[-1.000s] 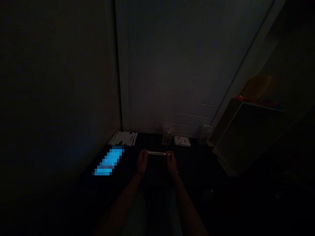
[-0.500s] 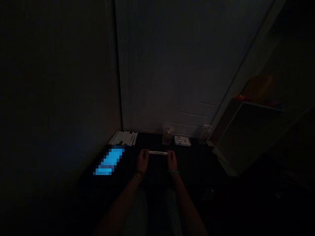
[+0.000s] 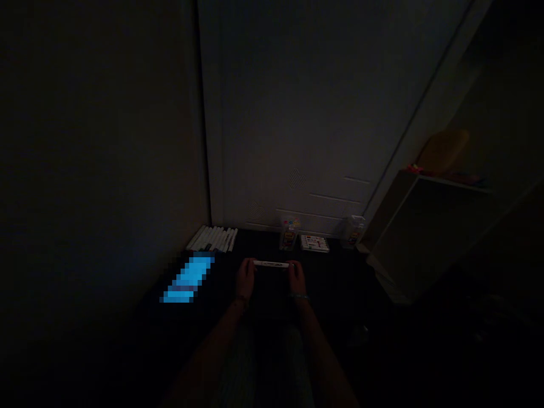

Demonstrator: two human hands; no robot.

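Observation:
A white marker [image 3: 271, 264] with dark print lies level between my two hands, above the dark table [image 3: 331, 289]. My left hand [image 3: 245, 277] pinches its left end. At the other end, the fingers of my right hand [image 3: 296, 276] are closed on it. Beyond my hands stands a clear case [image 3: 289, 236] of markers with coloured tips. To its right lies a flat pack of white markers [image 3: 314, 243]. Several loose white markers [image 3: 212, 239] rest in a row at the back left. The dim light hides the fine detail of my fingers.
A glowing, pixelated screen [image 3: 189, 277] lies on the table's left side. At the back right stands another clear case [image 3: 353, 232]. A pale wall [image 3: 297, 113] rises behind the table, and a shelf unit [image 3: 408, 226] with a yellowish object on top stands to the right.
My left fingers have shifted slightly left along the marker, so a little more of its left end shows. My right hand has hardly moved.

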